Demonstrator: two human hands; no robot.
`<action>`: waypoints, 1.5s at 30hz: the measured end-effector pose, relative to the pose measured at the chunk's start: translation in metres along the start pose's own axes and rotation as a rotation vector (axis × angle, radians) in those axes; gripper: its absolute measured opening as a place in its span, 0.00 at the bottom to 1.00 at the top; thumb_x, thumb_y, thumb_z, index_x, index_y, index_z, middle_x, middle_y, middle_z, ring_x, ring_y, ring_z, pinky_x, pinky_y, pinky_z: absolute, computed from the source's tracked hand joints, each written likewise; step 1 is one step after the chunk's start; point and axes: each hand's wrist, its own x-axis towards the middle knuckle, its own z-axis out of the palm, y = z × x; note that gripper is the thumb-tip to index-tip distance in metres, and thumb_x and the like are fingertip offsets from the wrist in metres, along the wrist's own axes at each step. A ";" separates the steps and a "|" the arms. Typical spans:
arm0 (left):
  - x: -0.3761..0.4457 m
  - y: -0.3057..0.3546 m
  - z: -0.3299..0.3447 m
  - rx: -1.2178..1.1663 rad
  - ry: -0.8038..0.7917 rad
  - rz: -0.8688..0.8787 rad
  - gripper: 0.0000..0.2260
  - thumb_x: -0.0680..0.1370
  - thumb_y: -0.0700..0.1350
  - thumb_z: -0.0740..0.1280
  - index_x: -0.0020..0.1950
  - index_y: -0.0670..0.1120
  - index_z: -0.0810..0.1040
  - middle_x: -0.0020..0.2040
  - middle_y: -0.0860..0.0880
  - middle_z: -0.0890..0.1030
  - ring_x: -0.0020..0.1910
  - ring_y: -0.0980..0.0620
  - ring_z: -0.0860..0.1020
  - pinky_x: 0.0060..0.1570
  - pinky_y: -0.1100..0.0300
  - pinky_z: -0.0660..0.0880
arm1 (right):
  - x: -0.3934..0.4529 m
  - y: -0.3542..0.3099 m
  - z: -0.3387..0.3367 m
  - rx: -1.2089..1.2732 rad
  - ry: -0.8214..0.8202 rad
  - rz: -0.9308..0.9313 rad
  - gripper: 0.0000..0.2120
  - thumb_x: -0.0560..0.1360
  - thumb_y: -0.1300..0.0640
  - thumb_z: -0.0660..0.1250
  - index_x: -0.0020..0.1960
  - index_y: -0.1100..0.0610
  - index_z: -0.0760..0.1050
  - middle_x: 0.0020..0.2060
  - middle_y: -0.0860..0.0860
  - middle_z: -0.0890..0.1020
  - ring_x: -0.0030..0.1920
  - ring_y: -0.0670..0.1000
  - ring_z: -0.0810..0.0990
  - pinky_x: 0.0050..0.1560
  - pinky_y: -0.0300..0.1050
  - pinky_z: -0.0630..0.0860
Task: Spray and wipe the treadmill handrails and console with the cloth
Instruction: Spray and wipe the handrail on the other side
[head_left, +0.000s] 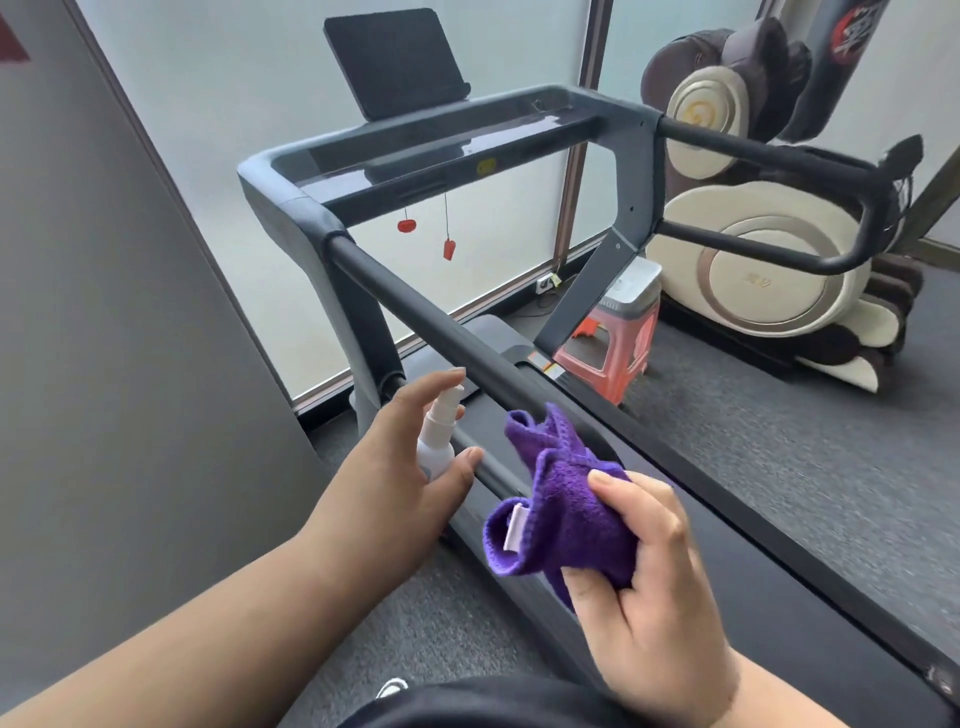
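Orange plastic stool (610, 345) stood beyond the treadmill's far upright, with a cream and brown massage chair (769, 218) past it; two red safety tags (449, 248) dangled under the console (415, 150). The near handrail (415, 317) ran diagonally just above both hands. The left hand (400, 467) curled round a small white spray bottle (439, 431), forefinger raised over its nozzle. The right hand (654, 582) clutched a bunched purple cloth (561, 499), thumb pressed on top, beside the rail.

Soft bright daylight through the frosted window (234, 104), faint console (415, 150) glare, wide-angle bending, slight right-edge blur.
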 end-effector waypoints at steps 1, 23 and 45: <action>0.005 -0.004 -0.003 -0.008 0.000 -0.005 0.27 0.71 0.60 0.68 0.67 0.75 0.64 0.56 0.65 0.78 0.41 0.50 0.83 0.47 0.49 0.81 | 0.008 -0.004 0.008 0.022 -0.022 -0.004 0.19 0.80 0.47 0.64 0.68 0.51 0.66 0.62 0.47 0.72 0.64 0.46 0.74 0.65 0.39 0.68; 0.228 -0.124 -0.117 0.430 -0.181 0.091 0.21 0.78 0.53 0.65 0.66 0.69 0.62 0.36 0.60 0.73 0.33 0.65 0.72 0.32 0.61 0.68 | 0.121 -0.013 0.203 -0.246 -0.494 0.457 0.28 0.63 0.19 0.56 0.48 0.39 0.67 0.43 0.38 0.72 0.48 0.41 0.73 0.44 0.32 0.67; 0.186 -0.076 -0.074 0.409 -0.423 0.350 0.20 0.79 0.54 0.66 0.66 0.67 0.62 0.40 0.58 0.77 0.30 0.61 0.75 0.36 0.58 0.76 | 0.086 -0.021 0.175 -0.294 -0.519 0.590 0.31 0.62 0.18 0.54 0.55 0.36 0.65 0.46 0.33 0.71 0.49 0.34 0.70 0.46 0.29 0.63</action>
